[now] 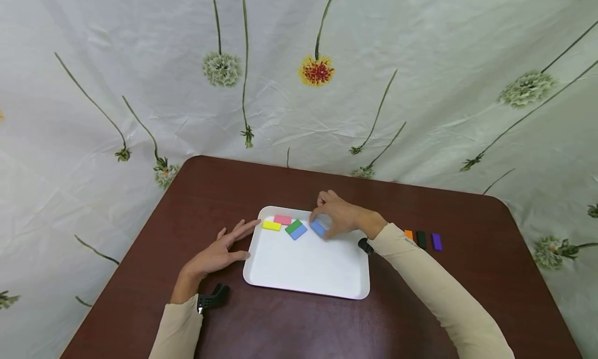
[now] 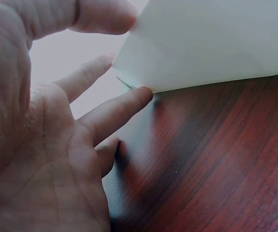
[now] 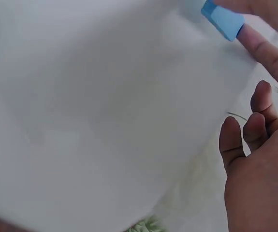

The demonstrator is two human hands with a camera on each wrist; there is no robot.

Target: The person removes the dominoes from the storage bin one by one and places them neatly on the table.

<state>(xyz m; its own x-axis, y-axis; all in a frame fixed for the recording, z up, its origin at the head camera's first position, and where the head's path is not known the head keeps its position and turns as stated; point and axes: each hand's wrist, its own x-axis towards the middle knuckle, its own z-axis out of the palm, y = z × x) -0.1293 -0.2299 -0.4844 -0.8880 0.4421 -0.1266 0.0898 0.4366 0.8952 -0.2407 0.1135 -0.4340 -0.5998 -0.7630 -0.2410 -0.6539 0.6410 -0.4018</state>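
Observation:
A white tray (image 1: pixel 306 268) lies on the table, and a light-blue block (image 1: pixel 318 228) is near its far right part. My right hand (image 1: pixel 343 216) pinches that block between thumb and index finger, its other fingers loosely bent. The right wrist view shows the same light-blue block (image 3: pixel 226 21) between the fingertips. At the tray's left rim my left hand (image 1: pixel 217 252) has its fingers spread and fairly straight, the fingertips right at the edge. Left of the pinched block, a green block (image 1: pixel 294 226) and another blue block (image 1: pixel 299 232) lie side by side, tilted.
A yellow block (image 1: pixel 272 225) and a pink block (image 1: pixel 282 220) sit in the tray's far left corner. Right of the tray, partly behind my right sleeve, are an orange block (image 1: pixel 408 234), a black block (image 1: pixel 421 239) and a purple block (image 1: pixel 436 242) on the brown table (image 1: pixel 261 322).

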